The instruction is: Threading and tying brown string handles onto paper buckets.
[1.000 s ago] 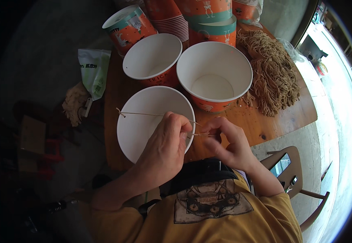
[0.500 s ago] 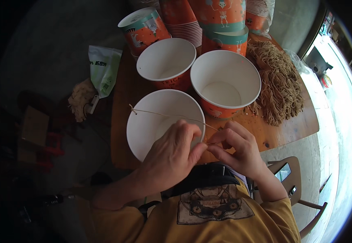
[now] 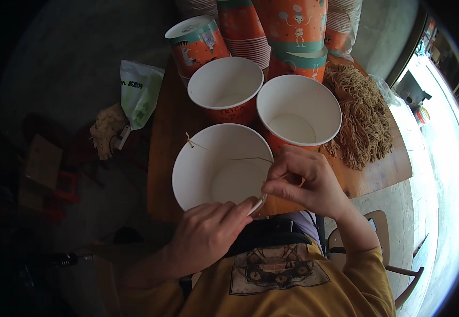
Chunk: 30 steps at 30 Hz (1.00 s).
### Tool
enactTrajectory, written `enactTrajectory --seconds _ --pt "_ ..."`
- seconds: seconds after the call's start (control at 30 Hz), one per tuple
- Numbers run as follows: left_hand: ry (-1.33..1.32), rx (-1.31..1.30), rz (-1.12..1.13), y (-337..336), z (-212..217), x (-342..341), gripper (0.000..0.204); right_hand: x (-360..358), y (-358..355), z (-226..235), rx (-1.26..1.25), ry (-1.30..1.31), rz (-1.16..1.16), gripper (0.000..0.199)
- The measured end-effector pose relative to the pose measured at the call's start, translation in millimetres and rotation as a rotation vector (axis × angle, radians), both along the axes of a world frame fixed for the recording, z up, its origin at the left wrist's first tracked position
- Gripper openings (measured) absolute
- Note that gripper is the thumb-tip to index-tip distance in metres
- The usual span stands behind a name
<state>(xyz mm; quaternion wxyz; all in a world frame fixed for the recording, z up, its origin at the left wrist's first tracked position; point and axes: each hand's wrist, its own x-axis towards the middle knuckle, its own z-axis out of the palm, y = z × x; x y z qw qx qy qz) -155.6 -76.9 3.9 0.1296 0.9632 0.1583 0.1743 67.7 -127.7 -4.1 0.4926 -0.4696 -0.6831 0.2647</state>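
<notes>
The nearest white-lined paper bucket [image 3: 195,174] stands at the table's front edge, its mouth tilted toward me. My left hand [image 3: 208,230] grips its near right rim, fingers over the edge. Just beyond, my right hand [image 3: 308,179] pinches thumb and fingers together by the rim's right side, on the thin twine [image 3: 253,158]; the exact spot of the pinch is hidden. That twine crosses the bucket's mouth, and at the left rim it is tied in a small knot [image 3: 189,140].
Two more buckets, a left one [image 3: 227,87] and a right one [image 3: 295,113], stand behind. Further back are stacked orange buckets [image 3: 298,31]. A heap of brown twine [image 3: 364,121] lies at right on the wooden table [image 3: 375,177]. A green-white bag [image 3: 141,95] is at left.
My left hand has moved down and left from the twine onto the bucket's rim. My right hand has risen slightly, and the twine looks slacker across the mouth.
</notes>
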Motion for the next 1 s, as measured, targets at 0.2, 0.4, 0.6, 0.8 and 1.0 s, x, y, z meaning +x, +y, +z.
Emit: enactTrajectory --seconds 0.2,0.4,0.6,0.8,1.0 --pt "0.053 0.018 0.024 7.4 8.3 -12.0 0.033 4.6 9.9 1.6 -0.058 0.031 0.059 0.020" --pt "-0.127 -0.100 0.101 3.6 7.4 0.3 0.030 -11.6 9.5 4.1 -0.040 0.076 0.112 0.020" --pt "-0.227 -0.160 0.059 -3.3 -11.7 11.7 0.022 -26.3 -1.8 12.5 0.238 -0.238 0.049 0.017" --pt "-0.248 -0.032 0.060 -0.8 -3.9 8.6 0.031 -21.4 -5.3 23.1 0.350 -0.286 -0.002 0.020" --pt "-0.176 0.209 0.234 32.0 29.5 -25.5 0.034 -16.6 16.7 36.1 -0.047 0.206 0.028 0.020"
